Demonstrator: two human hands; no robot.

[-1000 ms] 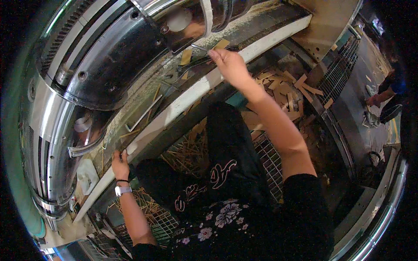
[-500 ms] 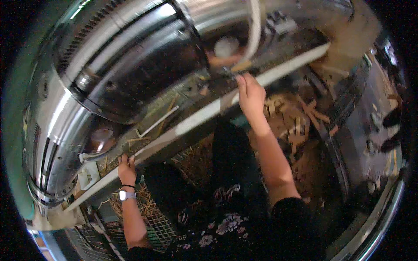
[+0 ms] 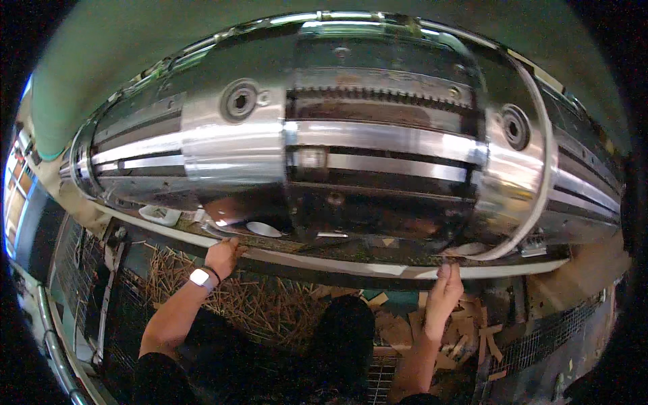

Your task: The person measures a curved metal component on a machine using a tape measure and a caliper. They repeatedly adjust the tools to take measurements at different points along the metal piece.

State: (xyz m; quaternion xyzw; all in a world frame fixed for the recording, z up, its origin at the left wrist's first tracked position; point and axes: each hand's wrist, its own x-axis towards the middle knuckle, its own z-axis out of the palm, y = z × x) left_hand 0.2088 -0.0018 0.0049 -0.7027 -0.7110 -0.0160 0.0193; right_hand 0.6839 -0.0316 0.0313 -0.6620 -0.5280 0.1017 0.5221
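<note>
Hands: two, left [image 3: 223, 255], right [image 3: 445, 287], gripping one board [image 3: 351, 260].

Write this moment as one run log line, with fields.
left hand: on long flat strip | right hand: on strip | above: metal cylinder

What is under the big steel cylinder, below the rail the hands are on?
Under the cylinder and rail: straw-like strips left, cardboard scraps right, wire mesh. The person's dark clothing covers the floor between.
</note>
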